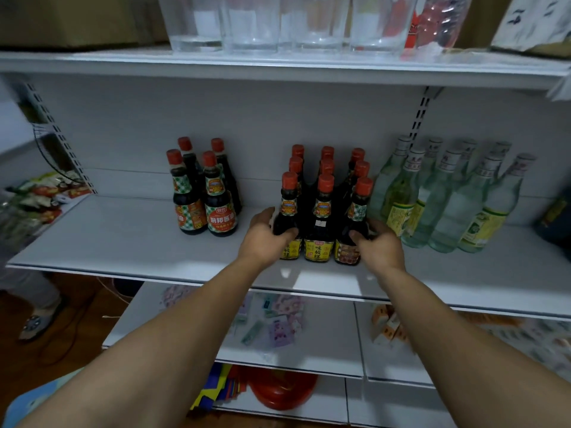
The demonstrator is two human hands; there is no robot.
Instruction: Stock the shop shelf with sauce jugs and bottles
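Where the two bare forearms reach over the front edge of the white shelf [123, 236], each hand closes on an outer corner of a block of dark sauce bottles [319, 217] standing mid-shelf, a little back from that edge. The left hand [265, 236] curls its fingers and thumb round the front-left bottle [289, 211]. The right hand [378, 245] wraps the front-right bottle [357, 217] in the same way, with its fingers behind the glass and its thumb across the front. Between them stands the one untouched bottle of the front row. Behind it the block runs back in three columns of three, nine red caps in all, packed touching. Well apart to the left stands a left cluster [205, 199] of four similar red-capped bottles, two in front and two behind. Just beside the block on the right stand pale glass bottles [448, 199], about eight by their caps, though the rear ones blur. Farther up, the upper shelf [278, 66] carries roughly four clear containers [253, 23].
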